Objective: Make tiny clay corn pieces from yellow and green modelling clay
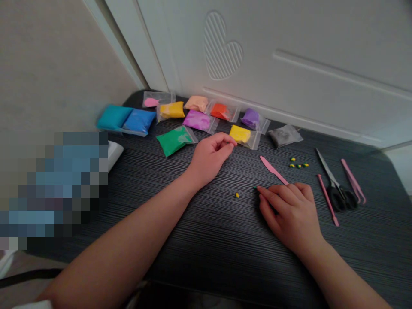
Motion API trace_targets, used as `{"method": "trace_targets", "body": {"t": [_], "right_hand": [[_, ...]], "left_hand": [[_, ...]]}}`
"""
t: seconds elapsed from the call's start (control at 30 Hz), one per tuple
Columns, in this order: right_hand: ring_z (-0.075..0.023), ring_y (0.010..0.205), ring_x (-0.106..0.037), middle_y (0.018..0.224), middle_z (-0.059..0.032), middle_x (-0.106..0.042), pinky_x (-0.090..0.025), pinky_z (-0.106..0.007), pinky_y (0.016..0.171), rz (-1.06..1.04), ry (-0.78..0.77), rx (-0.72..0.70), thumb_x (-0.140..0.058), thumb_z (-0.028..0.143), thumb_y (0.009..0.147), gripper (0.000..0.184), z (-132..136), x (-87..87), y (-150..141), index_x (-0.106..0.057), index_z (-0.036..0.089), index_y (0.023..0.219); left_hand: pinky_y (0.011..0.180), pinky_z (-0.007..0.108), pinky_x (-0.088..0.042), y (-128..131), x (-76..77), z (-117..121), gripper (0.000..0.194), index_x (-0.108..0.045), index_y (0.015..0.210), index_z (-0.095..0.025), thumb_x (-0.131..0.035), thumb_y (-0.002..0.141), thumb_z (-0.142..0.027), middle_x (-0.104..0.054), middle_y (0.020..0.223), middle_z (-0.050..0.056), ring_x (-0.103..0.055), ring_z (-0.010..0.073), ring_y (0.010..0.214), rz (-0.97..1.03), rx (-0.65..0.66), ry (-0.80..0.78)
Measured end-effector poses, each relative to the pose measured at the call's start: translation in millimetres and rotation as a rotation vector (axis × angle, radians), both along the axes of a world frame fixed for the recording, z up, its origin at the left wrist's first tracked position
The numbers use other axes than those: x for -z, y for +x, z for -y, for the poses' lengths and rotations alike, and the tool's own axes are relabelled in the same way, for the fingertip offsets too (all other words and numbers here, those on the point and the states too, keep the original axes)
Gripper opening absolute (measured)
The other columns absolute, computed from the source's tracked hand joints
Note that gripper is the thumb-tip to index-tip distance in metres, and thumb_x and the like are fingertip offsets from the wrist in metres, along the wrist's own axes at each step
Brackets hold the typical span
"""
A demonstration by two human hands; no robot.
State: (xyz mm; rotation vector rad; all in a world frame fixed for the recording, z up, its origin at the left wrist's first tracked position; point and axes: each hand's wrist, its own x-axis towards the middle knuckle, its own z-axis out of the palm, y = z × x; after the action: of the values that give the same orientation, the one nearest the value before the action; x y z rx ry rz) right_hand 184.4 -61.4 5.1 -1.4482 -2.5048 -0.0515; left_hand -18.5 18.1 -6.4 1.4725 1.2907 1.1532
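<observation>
A heavy press from your right hand (291, 214) could flatten the tiny green piece (255, 187) at its fingertips, and a stray brush could roll the nearby yellow-and-green bead (237, 195) across the dark table (209, 244). Your index finger touches the piece, thumb close below (whether they pinch it is unclear). Your left hand (209, 161) curls nearly closed beside the yellow packet (240, 134), any grip hidden.

Has packets (175, 140) along the back of the table (193, 240), scissors (335, 185) at right between stick (327, 199) and tweezers (353, 180), and four pieces (299, 166) left of the scissors.
</observation>
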Motion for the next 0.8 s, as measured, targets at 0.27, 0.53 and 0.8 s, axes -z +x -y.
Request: {"method": "trace_targets", "body": {"t": [0.27, 0.53, 0.8], "right_hand": [[-0.0150, 0.073, -0.049, 0.083, 0.0009, -0.062, -0.030, -0.038, 0.077, 0.037, -0.007, -0.008, -0.050, 0.029, 0.080, 0.021, -0.5, 1.5, -2.0, -0.061, 0.025, 0.097], [-0.0151, 0.073, -0.049, 0.083, 0.0012, -0.063, -0.030, -0.038, 0.078, 0.048, -0.008, -0.004, -0.049, 0.029, 0.081, 0.021, -1.6, 1.5, -2.8, -0.061, 0.025, 0.098], [-0.0151, 0.074, -0.050, 0.083, 0.0012, -0.063, -0.030, -0.038, 0.077, 0.042, -0.012, -0.007, -0.049, 0.029, 0.081, 0.020, -0.7, 0.9, -3.3, -0.062, 0.024, 0.095]], "left_hand": [[0.051, 0.021, -0.034, 0.5, 0.2, 0.0, 0.012, -0.060, 0.078, -0.016, -0.048, 0.074, -0.019, -0.047, 0.057, -0.004, -0.042, 0.0078, 0.052, -0.013, -0.008, 0.025], [0.051, 0.021, -0.033, 0.6, 0.3, 0.0, 0.012, -0.059, 0.078, -0.016, -0.048, 0.074, -0.018, -0.047, 0.056, -0.004, -0.042, 0.0079, 0.052, -0.008, -0.001, 0.022], [0.051, 0.021, -0.034, 1.0, 0.9, 0.1, 0.012, -0.059, 0.078, -0.016, -0.047, 0.075, -0.019, -0.048, 0.057, -0.004, -0.043, 0.0079, 0.052, -0.016, 0.004, 0.023]]}}
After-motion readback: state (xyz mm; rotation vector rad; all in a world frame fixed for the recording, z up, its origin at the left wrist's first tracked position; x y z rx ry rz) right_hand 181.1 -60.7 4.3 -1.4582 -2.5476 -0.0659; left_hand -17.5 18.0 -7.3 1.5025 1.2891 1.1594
